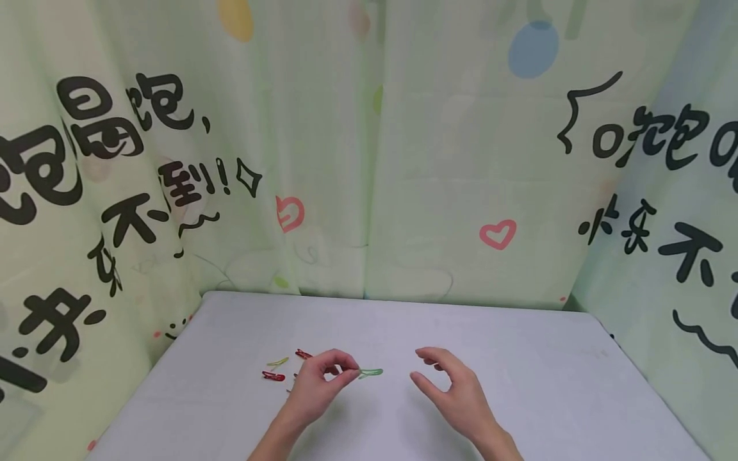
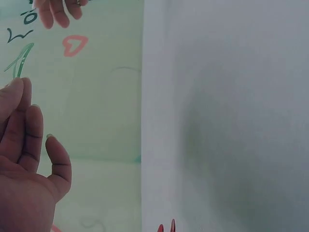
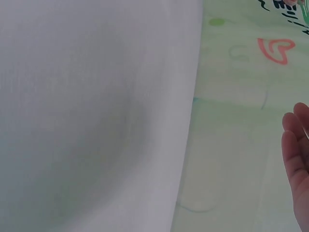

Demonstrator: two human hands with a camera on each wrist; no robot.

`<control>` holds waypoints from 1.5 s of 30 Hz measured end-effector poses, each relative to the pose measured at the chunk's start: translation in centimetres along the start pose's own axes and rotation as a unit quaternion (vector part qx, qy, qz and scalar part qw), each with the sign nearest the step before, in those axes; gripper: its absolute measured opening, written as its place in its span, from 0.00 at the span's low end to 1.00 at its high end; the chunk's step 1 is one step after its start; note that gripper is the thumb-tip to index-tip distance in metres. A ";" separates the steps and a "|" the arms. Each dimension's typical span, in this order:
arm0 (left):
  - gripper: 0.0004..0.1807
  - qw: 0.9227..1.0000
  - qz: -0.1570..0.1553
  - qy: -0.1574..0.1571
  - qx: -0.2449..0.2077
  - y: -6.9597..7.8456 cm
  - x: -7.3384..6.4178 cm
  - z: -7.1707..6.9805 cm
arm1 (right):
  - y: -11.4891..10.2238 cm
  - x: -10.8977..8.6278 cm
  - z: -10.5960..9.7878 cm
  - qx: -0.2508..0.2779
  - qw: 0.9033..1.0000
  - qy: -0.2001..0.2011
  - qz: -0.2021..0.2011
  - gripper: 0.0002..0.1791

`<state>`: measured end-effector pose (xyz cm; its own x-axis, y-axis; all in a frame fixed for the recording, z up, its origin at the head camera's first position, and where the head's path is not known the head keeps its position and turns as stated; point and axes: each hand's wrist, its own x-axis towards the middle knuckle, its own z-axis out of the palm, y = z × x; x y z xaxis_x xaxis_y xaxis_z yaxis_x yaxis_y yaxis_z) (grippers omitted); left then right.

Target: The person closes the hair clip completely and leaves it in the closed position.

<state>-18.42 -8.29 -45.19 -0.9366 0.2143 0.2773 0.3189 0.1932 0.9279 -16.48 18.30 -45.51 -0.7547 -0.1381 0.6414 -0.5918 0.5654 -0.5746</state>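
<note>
Between thumb and index finger, my left hand (image 1: 323,384) pinches one end of a small green hair clip (image 1: 371,372). In the left wrist view the clip (image 2: 21,60) spreads in a narrow V, pointing away from the fingertips. My right hand (image 1: 458,397) is to the right of it, thumb and fingers apart, holding nothing. Part of that hand (image 3: 297,150) shows at the edge of the right wrist view. Red hair clips (image 1: 273,376) and a yellow-green one (image 1: 278,362) lie on the table left of my left hand, which partly hides several small pieces.
The table (image 1: 519,358) has a pale cloth surface. Behind it and at both sides hang light green curtains (image 1: 426,160) with black writing and pink hearts. Another red clip (image 1: 303,353) lies just behind my left hand.
</note>
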 end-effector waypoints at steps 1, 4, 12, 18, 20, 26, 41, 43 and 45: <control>0.03 1.000 -0.005 -0.003 0.002 0.1 0.0 0.1 | -0.1 0.0 0.2 0.004 1.000 -0.002 -0.002 0.21; 0.03 1.000 -0.015 -0.011 0.006 0.3 0.1 0.5 | -0.6 0.0 0.8 0.017 1.000 -0.012 -0.003 0.21; 0.03 1.000 -0.002 -0.031 0.004 0.4 0.0 1.4 | -1.5 0.0 2.2 0.058 0.996 -0.020 -0.059 0.20; 0.02 0.999 -0.004 -0.044 -0.014 0.5 -0.2 1.9 | -1.8 -0.2 2.8 0.073 0.994 -0.010 -0.079 0.18; 0.02 0.999 -0.004 -0.045 -0.020 0.6 -0.2 2.0 | -1.9 -0.2 2.8 0.071 0.995 -0.010 -0.071 0.17; 0.05 0.998 0.000 -0.053 -0.030 0.3 -0.3 2.3 | -2.1 -0.5 2.6 0.071 0.996 -0.022 -0.050 0.05; 0.06 0.995 -0.026 -0.085 -0.038 -0.2 -1.3 2.3 | -1.9 -2.0 2.8 0.065 0.997 -0.019 -0.033 0.08; 0.05 0.996 -0.027 -0.077 -0.034 -0.1 -1.3 2.4 | -1.9 -2.0 3.0 0.061 0.997 -0.008 -0.044 0.12; 0.04 0.997 -0.032 -0.068 -0.024 -0.1 -1.2 2.6 | -1.9 -2.0 3.1 0.056 0.997 0.000 -0.047 0.14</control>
<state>-16.95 -6.13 -46.28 -0.9253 0.3312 0.1848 0.2496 0.1649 0.9542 -14.76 14.93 -47.25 -0.6938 -0.1858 0.6958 -0.6881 0.4560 -0.5644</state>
